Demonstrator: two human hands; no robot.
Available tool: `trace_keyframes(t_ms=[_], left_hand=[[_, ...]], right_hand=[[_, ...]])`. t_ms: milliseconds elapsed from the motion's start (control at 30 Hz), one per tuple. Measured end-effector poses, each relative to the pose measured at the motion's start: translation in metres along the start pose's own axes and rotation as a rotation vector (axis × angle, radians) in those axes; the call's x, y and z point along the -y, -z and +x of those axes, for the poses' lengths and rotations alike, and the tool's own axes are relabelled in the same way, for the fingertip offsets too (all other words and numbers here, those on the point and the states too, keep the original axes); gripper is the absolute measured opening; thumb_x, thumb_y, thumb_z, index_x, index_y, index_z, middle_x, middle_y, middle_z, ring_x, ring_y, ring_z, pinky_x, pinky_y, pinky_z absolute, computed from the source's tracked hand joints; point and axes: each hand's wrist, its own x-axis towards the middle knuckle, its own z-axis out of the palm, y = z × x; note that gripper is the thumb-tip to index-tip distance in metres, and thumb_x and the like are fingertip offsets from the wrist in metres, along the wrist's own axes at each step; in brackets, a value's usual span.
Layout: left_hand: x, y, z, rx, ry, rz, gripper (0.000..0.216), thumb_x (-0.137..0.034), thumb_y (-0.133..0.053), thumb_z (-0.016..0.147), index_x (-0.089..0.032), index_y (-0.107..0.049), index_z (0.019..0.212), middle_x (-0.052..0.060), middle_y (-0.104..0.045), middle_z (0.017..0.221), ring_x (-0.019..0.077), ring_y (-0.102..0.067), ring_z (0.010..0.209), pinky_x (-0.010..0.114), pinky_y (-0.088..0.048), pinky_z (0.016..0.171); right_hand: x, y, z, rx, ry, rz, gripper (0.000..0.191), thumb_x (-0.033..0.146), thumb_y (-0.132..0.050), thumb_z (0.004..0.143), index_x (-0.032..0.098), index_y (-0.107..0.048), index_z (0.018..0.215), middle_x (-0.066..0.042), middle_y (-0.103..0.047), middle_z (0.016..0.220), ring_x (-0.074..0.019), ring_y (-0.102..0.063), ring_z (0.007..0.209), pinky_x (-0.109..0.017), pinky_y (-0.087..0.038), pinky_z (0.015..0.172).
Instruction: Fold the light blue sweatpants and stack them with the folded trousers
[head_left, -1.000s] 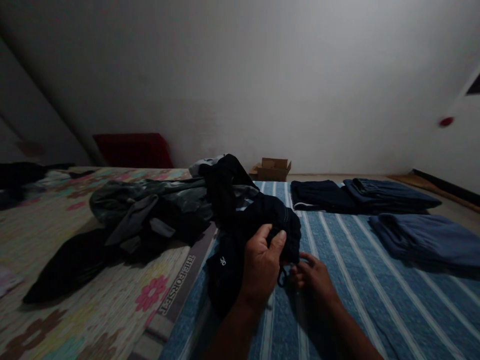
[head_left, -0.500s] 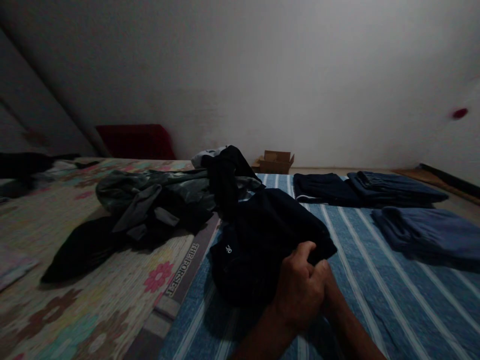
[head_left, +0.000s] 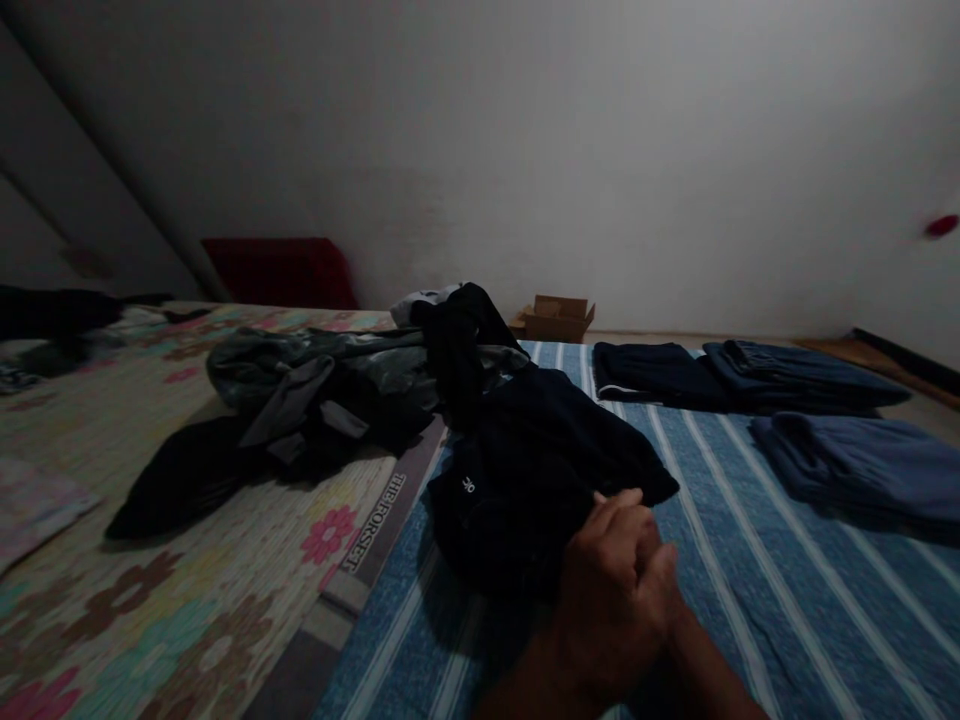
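A dark navy garment (head_left: 517,480) with a small white logo lies bunched on the blue striped cloth. My left hand (head_left: 611,580) is closed at its near right side, knuckles up, overlapping the garment's edge in view. Pressed close against it on the right is my right hand (head_left: 660,580), thumb on top and most fingers hidden behind the left. What lies between the two hands is hidden in the dark. Behind the navy garment, a black garment (head_left: 454,350) lies heaped against it.
Folded dark trousers (head_left: 802,375) and a folded blue-grey garment (head_left: 862,465) lie on the right. On the left, loose grey and black clothes (head_left: 300,420) cover part of a flowered mat (head_left: 247,570). A cardboard box (head_left: 555,320) stands by the wall.
My hands have drawn slightly nearer to me and closer together, away from the garment's middle. The garment keeps nearly the same shape. The view has shifted a little.
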Motion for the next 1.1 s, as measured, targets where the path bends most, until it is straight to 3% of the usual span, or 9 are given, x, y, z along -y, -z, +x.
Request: trace_keyframes(t_ms=[200, 367, 533, 667, 867, 1100], left_hand=[[0.005, 0.008, -0.01, 0.022, -0.061, -0.065, 0.017, -0.005, -0.058, 0.077, -0.012, -0.064, 0.09, 0.009, -0.07, 0.094, 0.0183, -0.065, 0.092, 0.027, -0.05, 0.088], [0.02, 0.024, -0.024, -0.003, -0.063, -0.005, 0.015, -0.008, -0.053, 0.082, -0.013, -0.064, 0.091, 0.008, -0.07, 0.092, 0.0147, -0.066, 0.085, 0.021, -0.051, 0.078], [0.045, 0.044, -0.036, -0.122, 0.013, 0.104, 0.014, -0.015, -0.053, 0.086, -0.016, -0.065, 0.094, 0.005, -0.071, 0.092, 0.0134, -0.067, 0.086, 0.02, -0.051, 0.079], [0.064, 0.061, -0.044, -0.181, 0.14, 0.154, 0.015, -0.023, -0.051, 0.088, -0.018, -0.065, 0.089, 0.003, -0.07, 0.083, 0.0138, -0.068, 0.076, 0.022, -0.052, 0.071], [0.087, 0.081, -0.049, -0.286, 0.429, 0.265, 0.024, -0.037, -0.049, 0.083, -0.02, -0.064, 0.075, 0.002, -0.068, 0.07, 0.0181, -0.067, 0.065, 0.027, -0.051, 0.062], [0.104, 0.097, -0.047, -0.411, 0.728, 0.236, 0.017, -0.039, -0.062, 0.069, -0.022, -0.06, 0.069, 0.003, -0.066, 0.069, 0.0227, -0.066, 0.07, 0.031, -0.049, 0.067]], right_hand=[[0.024, 0.0, 0.012, -0.095, -0.361, 0.263, 0.022, 0.032, -0.073, 0.06, 0.024, -0.056, 0.048, 0.002, -0.052, 0.044, -0.0192, -0.057, 0.052, -0.031, -0.049, 0.051], [0.034, -0.002, 0.011, -0.217, -0.525, 0.68, 0.018, 0.022, -0.075, 0.057, 0.018, -0.067, 0.072, 0.001, -0.068, 0.064, -0.0221, -0.067, 0.073, -0.034, -0.055, 0.071], [0.029, 0.009, 0.008, -0.269, -0.564, 0.764, 0.031, 0.019, -0.073, 0.06, 0.016, -0.07, 0.09, -0.004, -0.074, 0.08, -0.0259, -0.069, 0.084, -0.039, -0.056, 0.078], [0.027, 0.016, 0.008, -0.299, -0.588, 0.795, 0.037, 0.017, -0.073, 0.06, 0.017, -0.069, 0.097, -0.003, -0.074, 0.078, -0.024, -0.07, 0.076, -0.038, -0.057, 0.075], [0.026, 0.021, 0.009, -0.348, -0.594, 0.796, 0.041, 0.016, -0.073, 0.06, 0.017, -0.069, 0.101, -0.004, -0.074, 0.083, -0.0258, -0.07, 0.082, -0.041, -0.056, 0.08], [0.026, 0.028, 0.008, -0.368, -0.569, 0.723, 0.026, 0.019, -0.072, 0.061, 0.016, -0.069, 0.087, -0.004, -0.074, 0.081, -0.0263, -0.07, 0.083, -0.041, -0.056, 0.08]])
